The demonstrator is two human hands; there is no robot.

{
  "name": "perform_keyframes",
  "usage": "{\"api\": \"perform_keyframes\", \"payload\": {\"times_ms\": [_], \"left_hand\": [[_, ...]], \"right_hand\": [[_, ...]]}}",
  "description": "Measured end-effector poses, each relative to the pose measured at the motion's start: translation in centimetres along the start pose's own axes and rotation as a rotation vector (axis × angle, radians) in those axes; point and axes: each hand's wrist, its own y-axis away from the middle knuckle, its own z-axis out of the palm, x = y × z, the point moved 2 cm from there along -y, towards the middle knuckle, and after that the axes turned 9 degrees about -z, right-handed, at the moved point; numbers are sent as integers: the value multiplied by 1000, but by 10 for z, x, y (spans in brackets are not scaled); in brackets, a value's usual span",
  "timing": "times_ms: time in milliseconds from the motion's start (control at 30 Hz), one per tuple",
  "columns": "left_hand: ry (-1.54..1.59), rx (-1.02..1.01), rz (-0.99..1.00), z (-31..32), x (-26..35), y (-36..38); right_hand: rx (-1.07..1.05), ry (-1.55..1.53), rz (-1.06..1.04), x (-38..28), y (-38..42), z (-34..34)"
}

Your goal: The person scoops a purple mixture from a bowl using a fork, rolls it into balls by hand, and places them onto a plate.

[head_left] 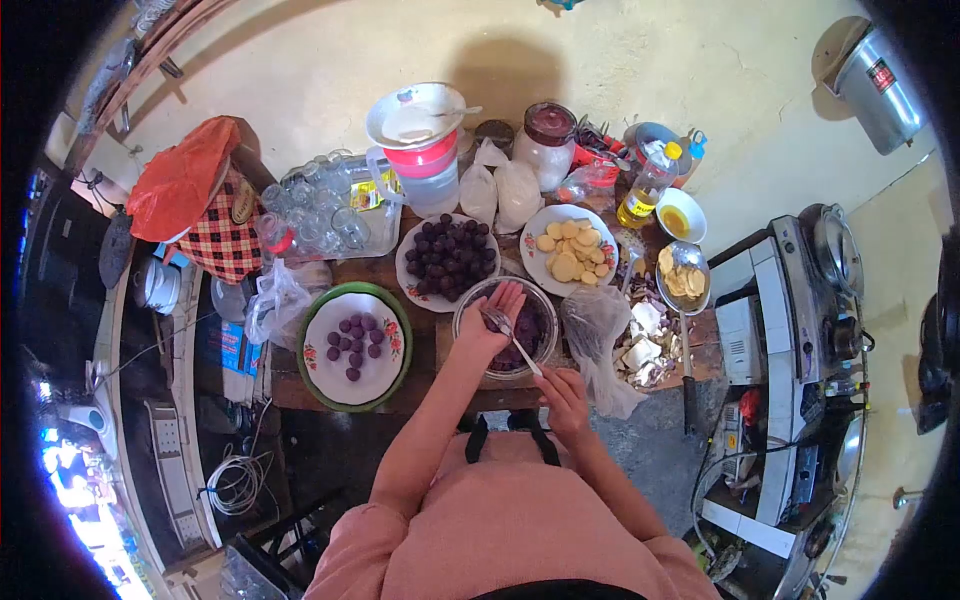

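We are seeing the left hand (497,318) sitting open-palmed over the glass bowl (470,310) at frame centre, fingers spread and flat, gripping nothing we can make out. The right hand (562,390) is sitting just below and right of the bowl, fingers pinching the handle end of a fork (512,337) whose tines are reaching up onto the left palm. Purple dough (528,332) is filling the bowl under both. Left of the bowl, a green-rimmed floral plate (318,375) is carrying a small cluster of purple balls (353,340). Above the bowl, a white plate of dark purple balls (449,257) is sitting near the table's middle, and right of it a plate of pale yellow slices (568,250). A clear plastic bag (596,335) is lying just right of the bowl, touching it as far as we can tell. Further right, a metal dish of slices (684,277) and a bowl of yellow liquid (680,217). At the upper middle we are noting a pink and white jug (423,160), a dark-lidded jar (546,140) and an oil bottle (646,187). A stove (815,300) is standing at the right edge.
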Motion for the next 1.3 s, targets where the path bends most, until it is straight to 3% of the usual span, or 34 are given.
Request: {"api": "perform_keyframes", "payload": {"times_ms": [167,367,433,533,567,633,733,833,867,933,1033,1133,1233,1300], "left_hand": [[91,147,90,-15,8,-16],[50,240,163,-10,17,-12],[-54,230,195,-4,14,-5],[-64,-64,-105,-20,26,-8],[-96,-56,-83,-24,27,-12],[-161,-41,-37,-30,28,-19],[-109,-239,-165,-35,33,-22],[-81,15,142,-22,27,-11],[-150,-82,99,-17,25,-7],[-286,-275,11,-7,22,4],[-486,-120,82,5,13,22],[-418,-186,80,5,15,23],[-329,-161,-46,-6,26,12],[-333,-13,11,-2,19,20]], "right_hand": [[-91,23,-38,5,1,-18],[34,2,2,3,7,-37],[194,-71,150,-1,2,-42],[283,-186,480,4,2,-44],[286,-225,609,6,4,-44],[351,-326,732,14,9,-33],[354,-415,834,30,21,-15],[300,-456,917,35,20,-10],[281,-467,948,36,19,-10],[262,-460,966,38,18,-9],[250,-477,975,39,16,-9],[230,-479,967,42,20,-4],[201,-455,961,44,22,-1],[192,-454,963,42,19,0]]}}
